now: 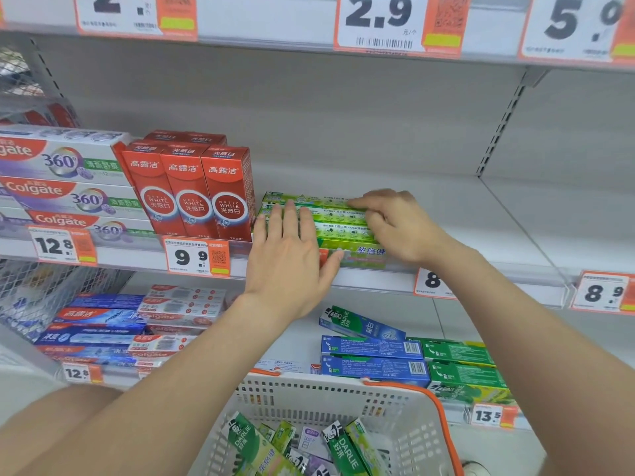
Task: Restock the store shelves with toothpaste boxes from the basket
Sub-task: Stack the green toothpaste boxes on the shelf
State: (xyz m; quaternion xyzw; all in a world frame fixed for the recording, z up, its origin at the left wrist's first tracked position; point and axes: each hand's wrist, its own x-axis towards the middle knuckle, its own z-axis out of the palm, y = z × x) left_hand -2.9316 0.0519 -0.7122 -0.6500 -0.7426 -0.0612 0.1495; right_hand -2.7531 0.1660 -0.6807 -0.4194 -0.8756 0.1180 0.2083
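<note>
A stack of green toothpaste boxes (338,221) lies on the middle shelf (481,214), right of three upright red boxes (192,194). My left hand (288,245) lies flat with straight fingers on the stack's left end. My right hand (395,225) rests over the right end with fingers bent down onto the top boxes. Below, a white basket (326,396) with an orange rim holds several green and purple toothpaste boxes (299,448).
Colgate 360 boxes (65,187) fill the shelf's left part. The lower shelf carries blue and white boxes (103,328) at left and blue and green Darlie boxes (412,362) at right. Price tags (192,257) line the shelf edges. A wire divider (24,84) stands at far left.
</note>
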